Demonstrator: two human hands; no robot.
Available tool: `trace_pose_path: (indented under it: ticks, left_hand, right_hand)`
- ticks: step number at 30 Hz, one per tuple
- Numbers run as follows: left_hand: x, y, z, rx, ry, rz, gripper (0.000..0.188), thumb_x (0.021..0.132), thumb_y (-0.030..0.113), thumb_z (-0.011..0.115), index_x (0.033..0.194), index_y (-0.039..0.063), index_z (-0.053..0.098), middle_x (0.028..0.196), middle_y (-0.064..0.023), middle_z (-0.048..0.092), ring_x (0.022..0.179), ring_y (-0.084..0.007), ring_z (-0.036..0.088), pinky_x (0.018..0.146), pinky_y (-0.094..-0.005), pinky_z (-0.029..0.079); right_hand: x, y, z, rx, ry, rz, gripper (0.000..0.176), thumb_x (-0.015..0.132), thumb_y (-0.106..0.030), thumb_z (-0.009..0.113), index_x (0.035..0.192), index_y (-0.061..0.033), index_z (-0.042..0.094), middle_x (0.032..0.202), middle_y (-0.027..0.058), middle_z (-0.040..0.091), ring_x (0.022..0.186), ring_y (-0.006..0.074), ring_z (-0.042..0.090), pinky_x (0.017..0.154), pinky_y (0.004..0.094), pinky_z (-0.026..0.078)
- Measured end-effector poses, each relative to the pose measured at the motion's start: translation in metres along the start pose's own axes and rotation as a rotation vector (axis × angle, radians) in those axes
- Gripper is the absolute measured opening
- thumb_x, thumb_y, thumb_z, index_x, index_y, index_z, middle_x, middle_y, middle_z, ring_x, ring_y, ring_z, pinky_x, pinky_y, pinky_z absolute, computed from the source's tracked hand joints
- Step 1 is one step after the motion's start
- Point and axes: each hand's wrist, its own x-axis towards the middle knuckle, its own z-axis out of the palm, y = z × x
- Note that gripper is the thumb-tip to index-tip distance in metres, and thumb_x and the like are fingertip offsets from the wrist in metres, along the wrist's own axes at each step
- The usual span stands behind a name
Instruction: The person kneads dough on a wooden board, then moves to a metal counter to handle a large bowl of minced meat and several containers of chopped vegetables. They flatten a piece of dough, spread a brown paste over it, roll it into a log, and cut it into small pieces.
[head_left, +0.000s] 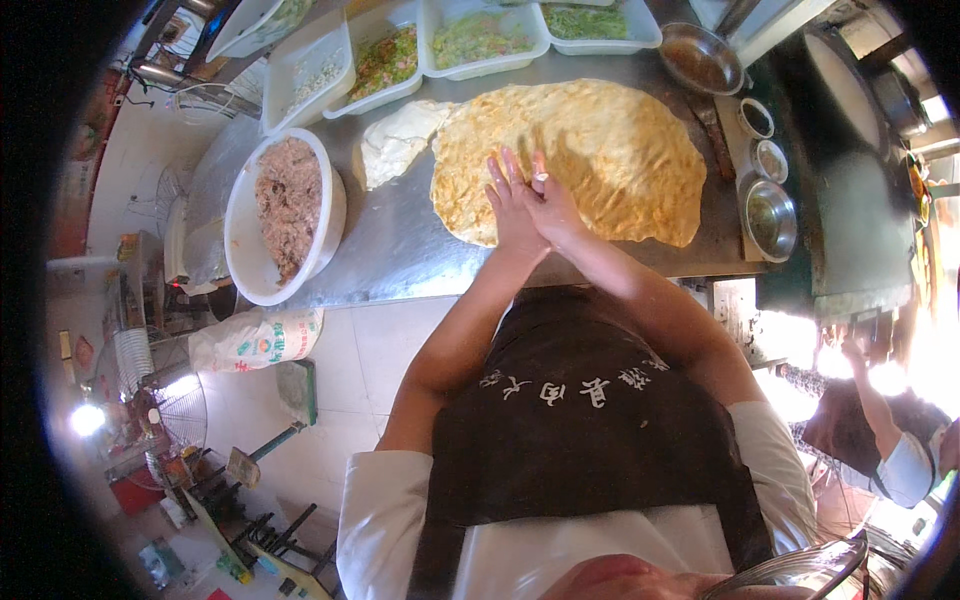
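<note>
A large oiled, yellowish sheet of dough (630, 172) lies spread on the steel worktop (390, 225). Over its near edge, my left hand (517, 214) and my right hand (559, 210) meet, touching along their inner sides. Left fingers are spread and hold nothing. A small white bit, apparently dough, sticks to the right hand's fingers, which are partly hidden and grip nothing visible. Plain white dough (401, 139) adjoins the sheet's left end. Further left stands a white tub (334, 217) of minced meat filling (289, 202).
White plastic bins (484, 71) of chopped vegetables line the back. To the right are a metal bowl (701, 60), a dark flat tool (716, 142), small cups (769, 161) and a steel bowl (771, 221). A printed sack (259, 341) stands below left; another person (889, 442) is at far right.
</note>
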Motion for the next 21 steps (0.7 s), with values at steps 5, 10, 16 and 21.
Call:
trace_pose_path:
  ticks: [5,10,16,21]
  left_hand:
    - [0.0,-0.026,-0.004,-0.301,-0.24,0.39,0.084,0.076,0.023,0.07,0.148,0.015,0.027,0.156,-0.021,-0.005,0.143,-0.0396,-0.002,0.11,-0.0531,0.019]
    - [0.009,-0.041,-0.007,-1.659,-0.303,0.009,0.062,0.085,0.002,0.058,0.143,0.005,0.035,0.15,-0.0076,0.034,0.139,-0.023,0.029,0.105,-0.0338,0.032]
    - [0.035,-0.087,-0.016,-2.559,-0.245,-0.367,0.058,0.097,0.039,0.044,0.146,0.011,0.029,0.153,-0.0119,0.024,0.141,-0.0266,0.02,0.114,-0.0436,0.017]
    - [0.06,-0.076,0.002,-1.965,0.235,-0.673,0.054,0.098,0.046,0.04,0.134,0.006,0.045,0.141,-0.0151,0.042,0.124,-0.0266,0.044,0.104,-0.0391,0.034]
  right_hand:
    - [0.016,-0.023,-0.012,0.137,-0.068,0.402,0.055,0.094,-0.045,0.05,0.122,0.0018,0.052,0.112,0.0199,0.06,0.091,0.0292,0.063,0.075,0.0431,0.05]
    - [0.035,-0.021,-0.016,-0.216,0.111,0.184,0.056,0.091,-0.048,0.052,0.125,-0.0038,0.051,0.113,0.0172,0.061,0.086,0.0276,0.064,0.07,0.0412,0.05]
    - [-0.002,0.03,-0.04,-1.143,-0.285,-0.201,0.075,0.089,-0.057,0.045,0.149,-0.0186,0.021,0.156,0.0149,0.007,0.145,0.0288,0.004,0.115,0.0497,0.005]
    - [0.008,-0.029,0.012,-0.405,-0.158,0.027,0.063,0.096,-0.048,0.038,0.146,-0.0117,0.026,0.151,0.0183,0.021,0.141,0.0335,0.018,0.115,0.045,0.015]
